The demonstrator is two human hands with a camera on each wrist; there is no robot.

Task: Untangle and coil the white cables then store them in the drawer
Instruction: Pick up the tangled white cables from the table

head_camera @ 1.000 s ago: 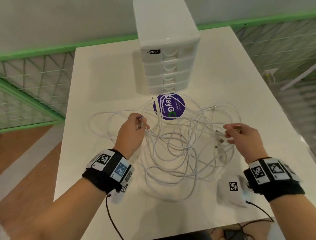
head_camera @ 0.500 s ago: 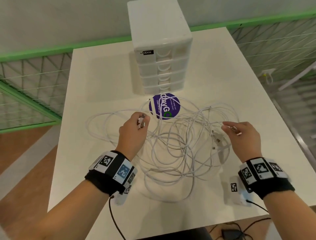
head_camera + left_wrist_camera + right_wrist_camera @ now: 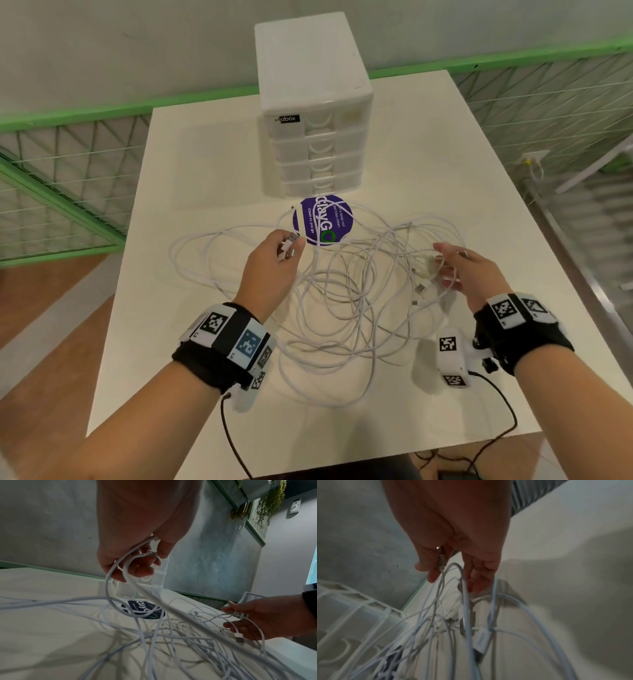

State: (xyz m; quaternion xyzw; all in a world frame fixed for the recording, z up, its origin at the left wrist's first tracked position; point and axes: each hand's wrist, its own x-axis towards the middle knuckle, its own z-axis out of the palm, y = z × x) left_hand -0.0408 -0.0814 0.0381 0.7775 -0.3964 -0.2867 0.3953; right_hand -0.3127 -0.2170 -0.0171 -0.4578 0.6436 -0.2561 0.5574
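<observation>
Both hands were up over the table (image 3: 178, 342): left hand (image 3: 270, 263) pinched plug ends, white cables (image 3: 342, 308) sprawled in front of the drawer unit (image 3: 318, 150). Left wrist view: fingers (image 3: 142, 569) curled round two strands. Right wrist view: right hand (image 3: 453, 540) pinched a plug (image 3: 441, 559), other fingers loosely spread.

Free room and obstacles. Cables (image 3: 346, 301) sprawl in loose loops over the middle of the table (image 3: 205, 164), from the left hand (image 3: 270, 263) across to the right hand (image 3: 469, 274) and over the purple sticker (image 3: 325, 219). The drawer unit (image 3: 315, 113) stands at the far centre, its front just beyond the nearest loops. Bare tabletop lies on either side of the drawer unit and along the near edge.
</observation>
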